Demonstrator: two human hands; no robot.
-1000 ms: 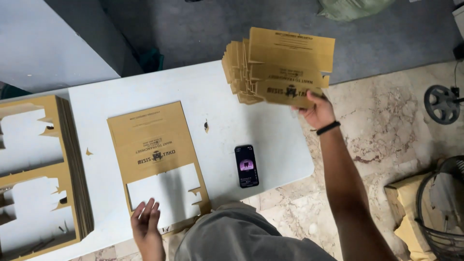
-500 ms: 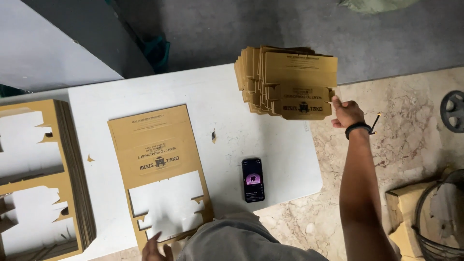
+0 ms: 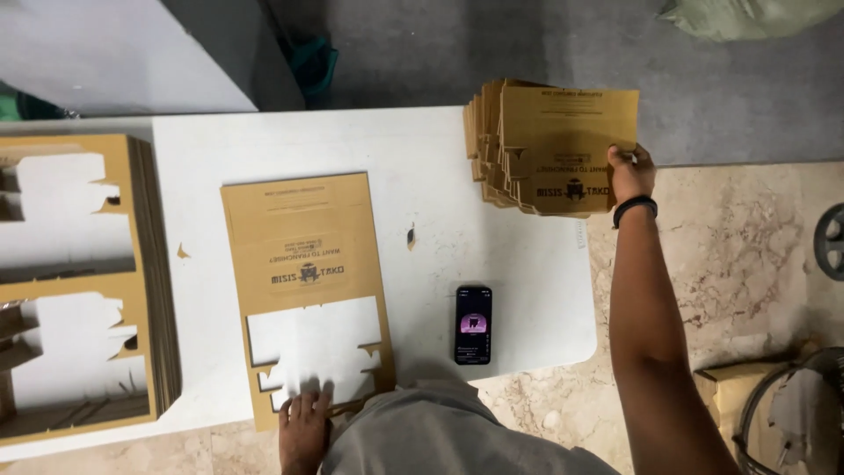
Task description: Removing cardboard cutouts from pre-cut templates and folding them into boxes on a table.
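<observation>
Right hand point(image 3: 631, 172) is pinching a punched-out box blank point(image 3: 570, 145) onto the stack point(image 3: 489, 141) beyond the phone point(image 3: 473, 324); left hand point(image 3: 303, 422), open, is pressing the half-punched sheet point(image 3: 299, 255).

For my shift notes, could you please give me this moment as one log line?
left hand: flat on cardboard sheet | right hand: gripping top piece of cardboard stack | phone: lying on white table

White table point(image 3: 422, 149): die-cut cardboard sheet point(image 3: 303, 255), stacked cut-outs point(image 3: 519, 149), leftover frame stack point(image 3: 79, 281) and phone point(image 3: 473, 324) were laid on it.
</observation>
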